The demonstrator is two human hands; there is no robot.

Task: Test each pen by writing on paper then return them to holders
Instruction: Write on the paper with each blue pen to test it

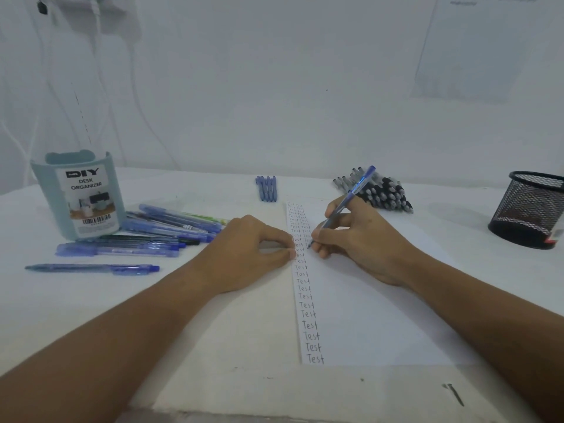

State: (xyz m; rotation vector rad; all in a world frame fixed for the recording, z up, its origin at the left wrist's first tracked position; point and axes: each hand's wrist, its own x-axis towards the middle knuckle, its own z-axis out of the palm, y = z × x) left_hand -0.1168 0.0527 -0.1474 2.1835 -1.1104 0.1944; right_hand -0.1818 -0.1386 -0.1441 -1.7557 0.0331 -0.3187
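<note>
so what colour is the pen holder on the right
Black wire mesh holder, seen in the head view.

Words you can read on the table

The blue-grey pen holder point(80, 196) at ten o'clock says "DIY DESK ORGANIZER" on its label. The paper point(360, 300) in the middle has "Test" written many times down its left edge.

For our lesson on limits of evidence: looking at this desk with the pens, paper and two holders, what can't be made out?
Head view:
- Inside of the desk organizer: hidden by its own wall.
- Mesh cup: cut by the right edge.
- Words beside the left hand: fingertips cover them.
- Top rows on the paper: too small.
- Wall sheet: blurred.
</note>
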